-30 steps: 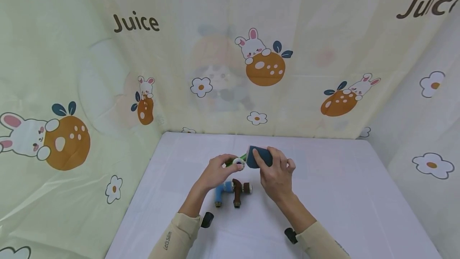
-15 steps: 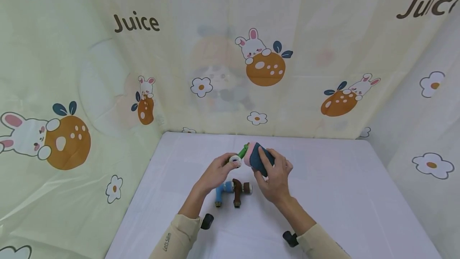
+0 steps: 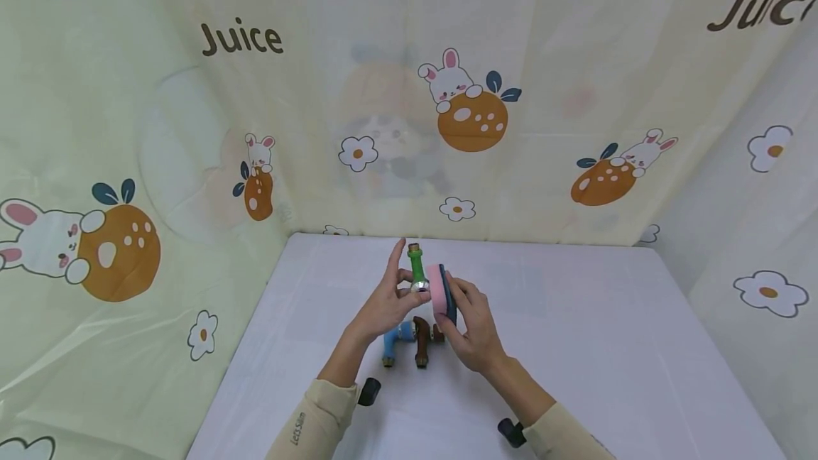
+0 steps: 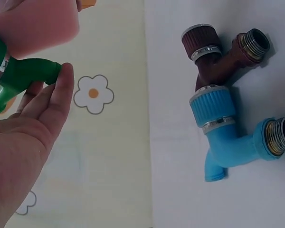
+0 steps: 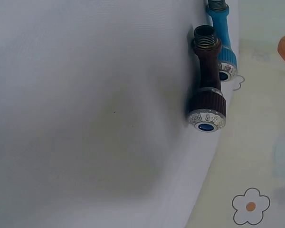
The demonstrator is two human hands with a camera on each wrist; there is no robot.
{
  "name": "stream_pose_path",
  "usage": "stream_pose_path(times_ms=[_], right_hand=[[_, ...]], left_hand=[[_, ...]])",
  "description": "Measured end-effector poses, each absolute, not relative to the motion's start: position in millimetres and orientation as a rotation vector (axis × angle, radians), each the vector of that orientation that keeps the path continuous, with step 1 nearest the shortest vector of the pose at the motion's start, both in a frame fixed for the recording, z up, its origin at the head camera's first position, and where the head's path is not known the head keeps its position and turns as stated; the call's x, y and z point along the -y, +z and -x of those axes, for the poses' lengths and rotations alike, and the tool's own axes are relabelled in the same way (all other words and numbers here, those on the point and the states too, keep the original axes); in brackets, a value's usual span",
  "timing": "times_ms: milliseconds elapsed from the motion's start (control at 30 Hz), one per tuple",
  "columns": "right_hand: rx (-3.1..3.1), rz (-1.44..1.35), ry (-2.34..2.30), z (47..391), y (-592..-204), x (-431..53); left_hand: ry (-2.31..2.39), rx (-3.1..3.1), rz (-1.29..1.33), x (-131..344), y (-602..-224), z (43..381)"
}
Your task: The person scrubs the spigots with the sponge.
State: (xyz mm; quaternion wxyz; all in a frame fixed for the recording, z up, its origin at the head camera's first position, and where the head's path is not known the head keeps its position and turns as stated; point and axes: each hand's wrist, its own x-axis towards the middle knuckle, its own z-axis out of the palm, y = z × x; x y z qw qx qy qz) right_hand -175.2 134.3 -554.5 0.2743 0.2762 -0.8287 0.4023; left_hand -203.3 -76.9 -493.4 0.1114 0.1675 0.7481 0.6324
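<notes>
My left hand (image 3: pixel 380 309) pinches a green water tap (image 3: pixel 417 265) above the table, its index finger pointing up and away. The tap's threaded end is uppermost in the head view, its silvery collar low by the thumb. In the left wrist view the green spout (image 4: pixel 35 71) meets the fingertips. My right hand (image 3: pixel 478 338) grips a sponge (image 3: pixel 438 293) with a pink face and a dark blue back. Its pink side faces the tap, close beside it; in the left wrist view the pink overlaps the tap. The right wrist view shows neither hand nor sponge.
Below the hands, a blue tap (image 4: pixel 223 137) and a dark brown tap (image 4: pixel 213 57) lie side by side on the white-covered table (image 3: pixel 607 346). A printed curtain (image 3: pixel 543 183) rises behind the table. Black wrist cameras hang at both sleeves.
The left hand has turned the green tap from slanted to upright and raised its index finger. The right hand has rotated the sponge so its pink face points left, and moved slightly left and down.
</notes>
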Motion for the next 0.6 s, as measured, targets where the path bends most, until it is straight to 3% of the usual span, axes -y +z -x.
stream_pose_path(times_ms=[600], right_hand=[[2.267,-0.742,1.115,176.1,-557.8,-136.0]], left_hand=[[1.757,-2.414,-0.576,80.9,-495.2,205.1]])
